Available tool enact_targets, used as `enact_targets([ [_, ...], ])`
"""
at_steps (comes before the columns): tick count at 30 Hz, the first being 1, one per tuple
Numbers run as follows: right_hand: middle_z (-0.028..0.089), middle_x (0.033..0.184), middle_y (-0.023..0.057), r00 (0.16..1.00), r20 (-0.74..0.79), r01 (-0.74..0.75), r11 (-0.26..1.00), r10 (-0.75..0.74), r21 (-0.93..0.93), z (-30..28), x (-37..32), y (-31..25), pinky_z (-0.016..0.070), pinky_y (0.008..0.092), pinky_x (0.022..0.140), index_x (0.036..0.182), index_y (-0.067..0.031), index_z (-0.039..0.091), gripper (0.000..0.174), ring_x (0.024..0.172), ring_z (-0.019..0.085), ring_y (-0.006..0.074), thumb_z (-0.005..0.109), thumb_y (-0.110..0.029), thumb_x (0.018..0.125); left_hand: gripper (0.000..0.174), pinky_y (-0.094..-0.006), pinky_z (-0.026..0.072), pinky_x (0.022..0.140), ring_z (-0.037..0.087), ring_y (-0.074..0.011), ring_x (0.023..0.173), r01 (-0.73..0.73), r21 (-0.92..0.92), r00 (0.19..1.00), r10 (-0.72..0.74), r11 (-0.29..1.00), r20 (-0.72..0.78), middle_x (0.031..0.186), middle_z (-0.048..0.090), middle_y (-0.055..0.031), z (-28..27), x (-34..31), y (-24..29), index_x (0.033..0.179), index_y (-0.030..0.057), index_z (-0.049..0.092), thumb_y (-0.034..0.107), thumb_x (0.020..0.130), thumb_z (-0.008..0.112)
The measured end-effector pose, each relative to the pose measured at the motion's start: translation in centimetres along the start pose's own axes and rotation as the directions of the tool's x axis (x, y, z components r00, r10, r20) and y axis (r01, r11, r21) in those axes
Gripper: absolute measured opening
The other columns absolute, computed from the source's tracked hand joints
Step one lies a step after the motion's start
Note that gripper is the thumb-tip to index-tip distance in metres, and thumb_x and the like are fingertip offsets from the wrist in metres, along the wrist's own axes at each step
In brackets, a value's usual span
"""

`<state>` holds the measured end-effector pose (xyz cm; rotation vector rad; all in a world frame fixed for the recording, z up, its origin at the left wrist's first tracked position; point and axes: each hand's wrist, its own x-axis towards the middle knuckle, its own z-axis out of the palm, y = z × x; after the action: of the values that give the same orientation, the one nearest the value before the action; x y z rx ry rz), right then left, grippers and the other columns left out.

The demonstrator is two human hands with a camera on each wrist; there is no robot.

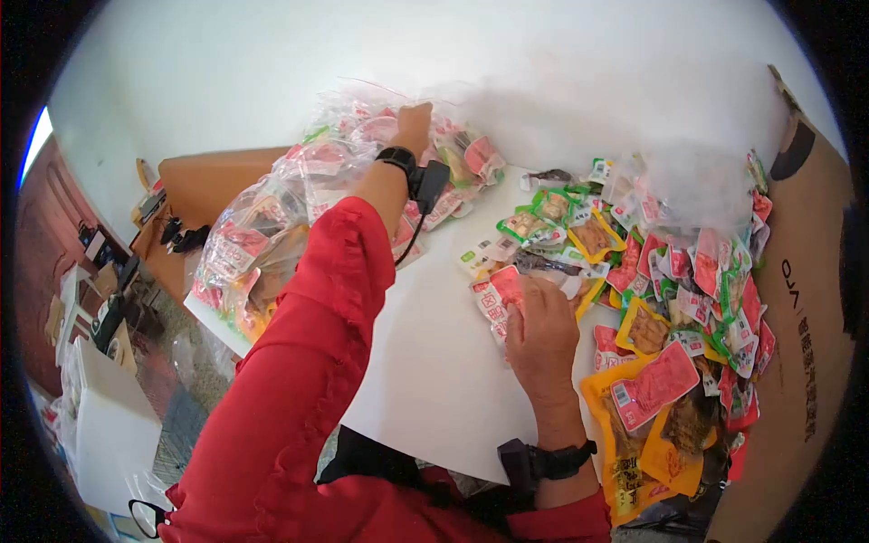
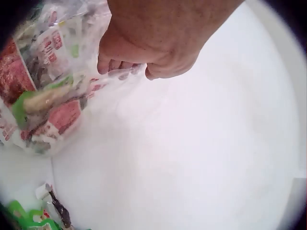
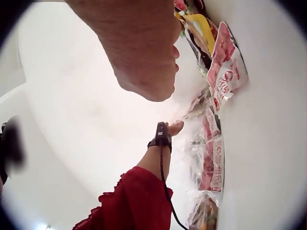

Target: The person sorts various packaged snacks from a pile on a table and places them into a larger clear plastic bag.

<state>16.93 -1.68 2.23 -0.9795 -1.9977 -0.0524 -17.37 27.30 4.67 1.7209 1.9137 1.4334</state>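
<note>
At the back of the table, my left hand (image 1: 416, 125) grips the gathered top of a big clear plastic bag (image 1: 312, 167) full of small snack packets. The left wrist view shows fingers curled into the thin plastic (image 2: 129, 72), with pink, white and green packets (image 2: 64, 117) inside. Nearer to me, my right hand (image 1: 545, 339) holds a pink-and-white snack packet (image 1: 496, 303), its thumb over the packet's edge. Others, one yellow-edged (image 3: 204, 31), bunch up by this hand; its fingertips are mostly hidden.
A heap of loose snack packets (image 1: 688, 290) covers the table's right side, with large yellow pouches (image 1: 625, 452) at the front. Clear plastic (image 1: 697, 195) lies over its back part. A tall cardboard box (image 1: 806, 317) stands at the right, a white wall (image 1: 579, 54) behind.
</note>
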Motion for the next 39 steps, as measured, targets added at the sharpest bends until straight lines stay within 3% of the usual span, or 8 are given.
enact_targets([
  [3, 0.051, 0.083, 0.0113, 0.998, -0.026, 0.059, 0.998, -0.059, 0.016, 0.5, -0.3, 0.1, 0.0395, 0.0388, 0.071, 0.091, -0.004, 0.051, 0.022, 0.079, 0.051, 0.0275, 0.052, -0.006, 0.07, 0.041, -0.0324, 0.0402, 0.075, 0.053, -0.0193, 0.08, -0.054, 0.232, 0.995, 0.033, 0.971, 0.092, 0.098, 0.056, -0.0063, -1.8, -1.5, 1.9, 0.111, 0.0102, 0.048, 0.019, 0.072, 0.058],
  [4, 0.051, 0.083, 0.0113, 0.999, -0.018, 0.037, 0.999, -0.037, -0.003, 0.5, -0.4, 0.0, 0.0395, 0.0388, 0.071, 0.091, -0.004, 0.051, 0.022, 0.079, 0.051, 0.0275, 0.052, -0.006, 0.07, 0.053, -0.0336, 0.0394, 0.078, 0.052, -0.0191, 0.089, -0.213, 0.819, 0.977, 0.092, 0.533, 0.194, 0.104, 0.053, -0.0076, -2.0, -0.3, 2.9, 0.114, 0.0108, 0.045, 0.018, 0.066, 0.065],
  [6, 0.051, 0.081, 0.01, 0.997, 0.058, 0.045, 0.998, -0.047, 0.042, 0.4, -0.5, -0.1, 0.0394, 0.0385, 0.069, 0.087, -0.005, 0.052, 0.016, 0.079, 0.051, 0.0261, 0.051, -0.008, 0.071, 0.076, -0.037, 0.034, 0.092, 0.042, -0.0284, 0.111, 0.153, -0.343, 0.9, -0.274, 0.927, -0.34, 0.12, 0.042, -0.0209, -1.1, -0.7, 4.8, 0.123, -0.0023, 0.034, 0.022, 0.06, 0.068],
  [10, 0.05, 0.078, 0.0107, 0.998, 0.051, 0.039, 0.997, -0.043, 0.063, 1.3, -1.2, 0.1, 0.0399, 0.0392, 0.068, 0.082, -0.0054, 0.051, 0.013, 0.077, 0.051, 0.0279, 0.055, -0.008, 0.07, 0.061, -0.0357, 0.032, 0.095, 0.041, -0.0333, 0.113, -0.243, 0.254, 0.87, 0.326, 0.936, -0.37, 0.119, 0.044, -0.0245, -2.7, -2.0, 6.9, 0.119, -0.0076, 0.039, 0.018, 0.068, 0.061],
  [14, 0.051, 0.073, 0.0103, 0.995, 0.095, 0.033, 0.999, -0.036, 0.034, 2.2, -1.9, 0.2, 0.0413, 0.0388, 0.064, 0.077, -0.0056, 0.051, 0.009, 0.073, 0.052, 0.0273, 0.056, -0.008, 0.069, 0.034, -0.0301, 0.0412, 0.085, 0.054, -0.0239, 0.096, -0.316, -0.163, 0.938, 0.334, 0.934, 0.094, 0.103, 0.057, -0.0153, -1.4, -8.2, 14.1, 0.105, 0.0003, 0.054, 0.01, 0.073, 0.054],
  [17, 0.053, 0.069, 0.0102, 0.986, 0.138, 0.091, 0.994, -0.098, 0.06, 2.9, -2.1, 0.0, 0.0432, 0.0383, 0.063, 0.075, -0.0053, 0.052, 0.008, 0.07, 0.055, 0.0263, 0.057, -0.011, 0.071, 0.022, -0.0294, 0.043, 0.08, 0.056, -0.0195, 0.09, -0.648, -0.044, 0.71, 0.624, 0.76, 0.327, 0.096, 0.06, -0.009, 2.0, -11.1, 17.9, 0.094, 0.0065, 0.061, 0.018, 0.075, 0.061],
  [27, 0.057, 0.065, 0.0142, 0.97, 0.233, 0.075, 0.997, -0.068, -0.02, 3.6, -2.2, 0.9, 0.0457, 0.0392, 0.054, 0.074, -0.0049, 0.056, 0.007, 0.059, 0.058, 0.0283, 0.052, -0.01, 0.071, 0.03, -0.0368, 0.0415, 0.083, 0.049, -0.0266, 0.1, -0.861, 0.13, 0.492, 0.742, 0.491, 0.456, 0.106, 0.053, -0.009, 12.0, -21.4, 31.2, 0.096, 0.0091, 0.058, 0.026, 0.071, 0.062],
  [39, 0.061, 0.09, 0.0096, 0.977, 0.21, -0.13, 0.861, 0.027, 0.492, 7.1, -3.6, 1.5, 0.0442, 0.0371, 0.07, 0.093, -0.0077, 0.058, 0.022, 0.084, 0.057, 0.0258, 0.049, -0.022, 0.079, 0.097, -0.0454, 0.0426, 0.081, 0.037, -0.0348, 0.115, -0.708, 0.579, 0.693, 0.56, 0.406, 0.454, 0.131, 0.028, -0.0191, 18.6, -20.7, 34.4, 0.136, 0.0173, 0.005, 0.035, 0.065, 0.069],
])
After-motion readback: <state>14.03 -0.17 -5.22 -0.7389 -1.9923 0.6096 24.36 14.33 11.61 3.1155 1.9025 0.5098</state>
